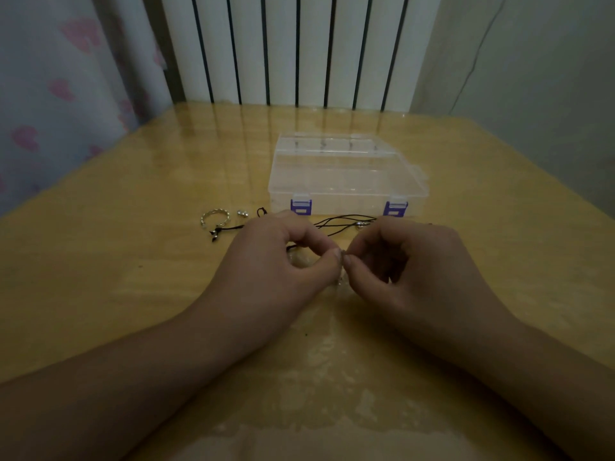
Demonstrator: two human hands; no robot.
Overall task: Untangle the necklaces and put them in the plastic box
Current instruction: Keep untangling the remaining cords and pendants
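Dim indoor light leaves the whole frame underexposed and slightly grainy, with a muted yellow-green cast. The glossy wooden table [133, 261] carries the brightest patches: pale streaks of glare behind the clear plastic box [346, 174], mirroring the white radiator [299, 48] beyond it, and a broad mottled sheen in front of the box toward the near edge. The left hand [273, 257] and right hand [412, 261], in front of the box, read dark, their forearms almost in shadow. Fine detail between the fingertips is soft. Wide-angle distortion bows the table's edges and tilts the radiator's bars outward.
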